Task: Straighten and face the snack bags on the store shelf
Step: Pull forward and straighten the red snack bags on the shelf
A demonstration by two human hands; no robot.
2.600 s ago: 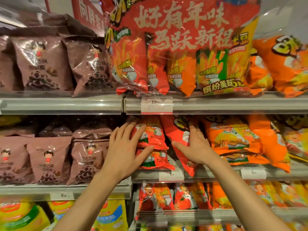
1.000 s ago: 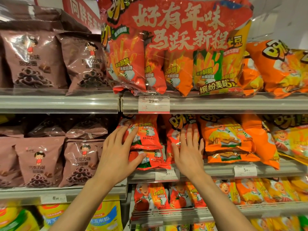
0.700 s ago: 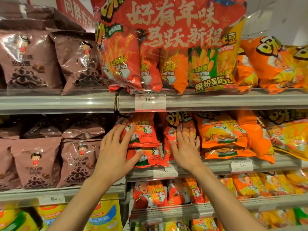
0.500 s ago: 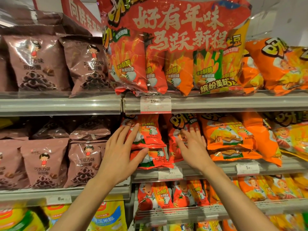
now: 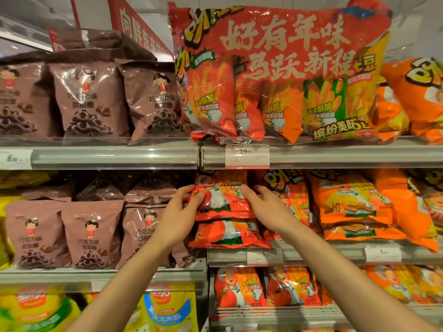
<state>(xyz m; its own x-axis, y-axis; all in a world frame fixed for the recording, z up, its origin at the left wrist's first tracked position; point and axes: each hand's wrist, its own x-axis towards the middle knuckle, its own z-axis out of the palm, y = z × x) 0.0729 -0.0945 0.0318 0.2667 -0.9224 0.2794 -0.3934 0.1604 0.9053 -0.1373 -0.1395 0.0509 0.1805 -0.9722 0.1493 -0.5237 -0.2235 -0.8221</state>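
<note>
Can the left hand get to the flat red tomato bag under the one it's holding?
Probably yes. The left hand grips the top red bag, and the lower red bag lies right beneath it with its front uncovered.

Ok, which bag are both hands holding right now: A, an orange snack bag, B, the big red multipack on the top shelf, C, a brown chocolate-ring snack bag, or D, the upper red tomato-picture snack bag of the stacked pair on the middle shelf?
D: the left hand and right hand grip the sides of the upper red tomato-picture snack bag.
</note>
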